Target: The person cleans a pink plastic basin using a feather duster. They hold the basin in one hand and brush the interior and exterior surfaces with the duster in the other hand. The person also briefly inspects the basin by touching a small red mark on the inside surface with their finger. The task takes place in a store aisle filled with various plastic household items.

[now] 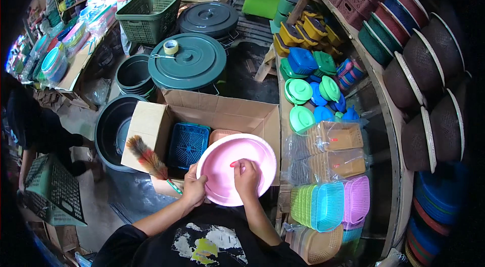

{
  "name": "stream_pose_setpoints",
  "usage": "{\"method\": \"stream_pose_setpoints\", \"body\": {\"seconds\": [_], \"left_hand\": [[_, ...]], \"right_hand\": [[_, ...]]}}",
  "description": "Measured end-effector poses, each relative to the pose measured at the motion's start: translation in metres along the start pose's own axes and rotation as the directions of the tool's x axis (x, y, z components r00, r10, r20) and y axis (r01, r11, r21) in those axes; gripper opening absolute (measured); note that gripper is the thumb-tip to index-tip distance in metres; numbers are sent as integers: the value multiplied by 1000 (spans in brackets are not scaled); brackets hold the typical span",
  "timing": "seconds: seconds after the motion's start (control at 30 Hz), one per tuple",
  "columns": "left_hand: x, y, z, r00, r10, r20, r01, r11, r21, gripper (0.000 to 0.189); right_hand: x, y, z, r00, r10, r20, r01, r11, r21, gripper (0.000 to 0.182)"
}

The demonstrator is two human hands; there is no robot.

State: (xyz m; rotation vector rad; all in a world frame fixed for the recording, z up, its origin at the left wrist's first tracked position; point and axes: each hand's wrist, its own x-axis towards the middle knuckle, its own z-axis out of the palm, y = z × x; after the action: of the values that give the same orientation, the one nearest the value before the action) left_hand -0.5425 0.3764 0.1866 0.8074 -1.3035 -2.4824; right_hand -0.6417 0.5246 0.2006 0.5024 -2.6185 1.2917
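A round pink plastic basin [216, 161] is tilted toward me over an opened cardboard box [223, 110]. My left hand [195, 187] grips its left rim, thumb on the inside. Inside the basin, the fingers of my right hand [246, 178] are curled and pinched at a small red sticker [232, 164]; whether it still sticks to the plastic is hard to tell. A feather duster [149, 158] leans across the box's left side, its green handle ending by my left wrist. In the box lie a blue openwork plastic basket [189, 144] and a peach plastic container [223, 135], partly covered by the basin.
Large lidded tubs [187, 72] stand beyond the box, one bearing a tape roll [171, 46]. Black tubs [119, 130] flank it at left. A wooden shelf at right holds wrapped baskets [337, 136] and colourful baskets [327, 206]. Another person carries a green basket [57, 191] at far left.
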Motion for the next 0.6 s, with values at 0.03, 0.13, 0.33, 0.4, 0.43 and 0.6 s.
{"method": "stream_pose_setpoints", "body": {"seconds": [0.03, 0.13, 0.33, 0.4, 0.43, 0.6], "left_hand": [[1, -2, -1, 1000, 16, 3, -16, 1000, 19, 60], [2, -3, -1, 999, 38, 10, -39, 997, 60, 60], [1, -1, -2, 998, 59, -21, -57, 997, 48, 61], [0, -3, -2, 997, 68, -24, -66, 995, 74, 61], [-1, -2, -1, 997, 71, -28, -69, 995, 78, 61], [1, -7, -1, 995, 101, -27, -96, 987, 129, 61]], "right_hand": [[2, -1, 0, 1000, 5, -21, -5, 1000, 4, 6], [-3, 2, 6, 1000, -1, 14, 0, 998, 63, 6], [1, -1, 6, 994, -105, 24, 107, 991, -84, 7], [-3, 5, 10, 976, -211, 59, 217, 969, -120, 7], [-1, 8, 12, 983, -177, 49, 182, 975, -131, 7], [-4, 9, 13, 983, -169, 69, 178, 972, -151, 7]]}}
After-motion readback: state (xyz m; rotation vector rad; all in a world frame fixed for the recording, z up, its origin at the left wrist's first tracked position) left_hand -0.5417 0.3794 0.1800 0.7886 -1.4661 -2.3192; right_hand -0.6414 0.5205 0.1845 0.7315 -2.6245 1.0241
